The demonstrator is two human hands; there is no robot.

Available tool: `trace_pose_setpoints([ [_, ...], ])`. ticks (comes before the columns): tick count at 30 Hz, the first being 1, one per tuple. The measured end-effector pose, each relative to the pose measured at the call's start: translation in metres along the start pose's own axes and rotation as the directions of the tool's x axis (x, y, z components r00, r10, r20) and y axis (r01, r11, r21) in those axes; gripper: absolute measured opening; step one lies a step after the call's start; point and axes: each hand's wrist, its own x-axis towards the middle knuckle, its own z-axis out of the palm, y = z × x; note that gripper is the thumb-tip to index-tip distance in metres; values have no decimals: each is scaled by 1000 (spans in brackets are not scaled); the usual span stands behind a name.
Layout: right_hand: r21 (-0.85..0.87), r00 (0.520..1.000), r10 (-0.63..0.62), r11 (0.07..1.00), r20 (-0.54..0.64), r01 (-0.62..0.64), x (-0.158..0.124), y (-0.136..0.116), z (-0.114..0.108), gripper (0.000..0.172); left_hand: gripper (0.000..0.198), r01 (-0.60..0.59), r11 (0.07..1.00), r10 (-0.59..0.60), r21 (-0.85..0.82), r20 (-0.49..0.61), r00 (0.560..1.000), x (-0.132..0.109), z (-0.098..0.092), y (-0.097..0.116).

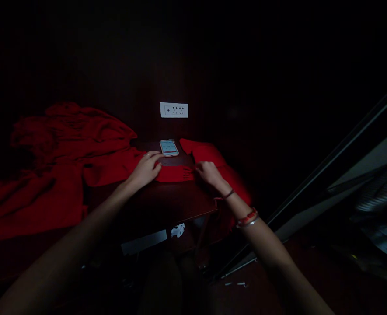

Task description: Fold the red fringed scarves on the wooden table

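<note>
Mostly the red cloth (65, 175) lies heaped left of the dark surface (167, 205), and I judge its weight could drag the folded edge off. The left hand (145, 169) and right hand (209, 173) rest palm-down on that edge, fingers loosely bent, grip unclear. A tug might sweep away the phone (169, 148) just behind.

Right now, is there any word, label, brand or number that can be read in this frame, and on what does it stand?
No text is legible.
White smartphone with a lit screen, on the dark wooden table: coloured bands, too small and blurred to read.
White plastic wall socket plate: only plug holes, no marking readable.
White strip under the table's edge: too dim to tell.
Red fringed cloth: no tag shows.
</note>
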Motion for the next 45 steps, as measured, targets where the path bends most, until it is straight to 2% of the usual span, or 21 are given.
trace_pose_setpoints([
  [2, -191, 977, 203, 964, 69, -186, -32, 29, -14, 31, 30, -193, 977, 203, -85, 138, 969, 9, 21, 12],
  [5, -308, 956, 268, 925, 116, -222, -71, 40, -19, 33, 28, -462, 860, 507, -217, 248, 826, 28, 52, 36],
  [7, -330, 962, 254, 920, 97, -210, -88, 33, -13, 31, 27, -577, 778, 627, -249, 264, 733, 37, 68, 53],
  [8, -335, 967, 242, 920, 75, -204, -93, 28, -8, 30, 27, -614, 750, 662, -246, 266, 701, 40, 74, 59],
  [10, -348, 976, 217, 917, 18, -198, -99, 19, 0, 28, 26, -664, 715, 698, -219, 267, 664, 43, 83, 70],
  [16, -381, 968, 228, 890, -103, -250, -100, 15, 13, 24, 18, -776, 630, 757, -19, 237, 609, 43, 98, 82],
  [18, -363, 966, 230, 895, -121, -259, -99, 17, 12, 24, 17, -791, 611, 768, 33, 219, 602, 45, 99, 82],
  [20, -342, 965, 223, 904, -140, -258, -99, 16, 10, 25, 18, -784, 620, 766, 42, 188, 615, 46, 99, 80],
  [23, -337, 966, 188, 911, -178, -239, -100, 11, 10, 26, 18, -754, 656, 746, 9, 144, 650, 45, 98, 75],
  [26, -364, 977, 132, 913, -164, -185, -103, 7, 16, 25, 16, -742, 669, 739, -49, 149, 657, 40, 96, 71],
  [29, -343, 985, 113, 927, -129, -151, -108, 6, 24, 24, 15, -741, 667, 741, -75, 177, 648, 38, 93, 70],
  [33, -222, 989, 98, 968, -111, -120, -113, 10, 27, 23, 12, -785, 620, 759, 22, 237, 606, 40, 90, 74],
  [37, -189, 985, 114, 972, -127, -137, -109, 20, 23, 21, 12, -801, 594, 775, 74, 214, 595, 43, 95, 82],
  [40, -119, 977, 126, 982, -171, -148, -108, 30, 22, 22, 17, -765, 643, 758, -35, 172, 629, 47, 101, 84],
  [42, -36, 981, 94, 994, -170, -101, -110, 36, 21, 22, 22, -708, 672, 740, -215, 214, 638, 52, 103, 82],
  [44, 48, 988, 37, 998, -149, -30, -111, 40, 18, 25, 28, -601, 696, 713, -392, 279, 643, 58, 102, 79],
  [45, 78, 990, 15, 997, -138, -4, -111, 41, 15, 27, 30, -540, 720, 680, -437, 288, 674, 61, 102, 77],
])
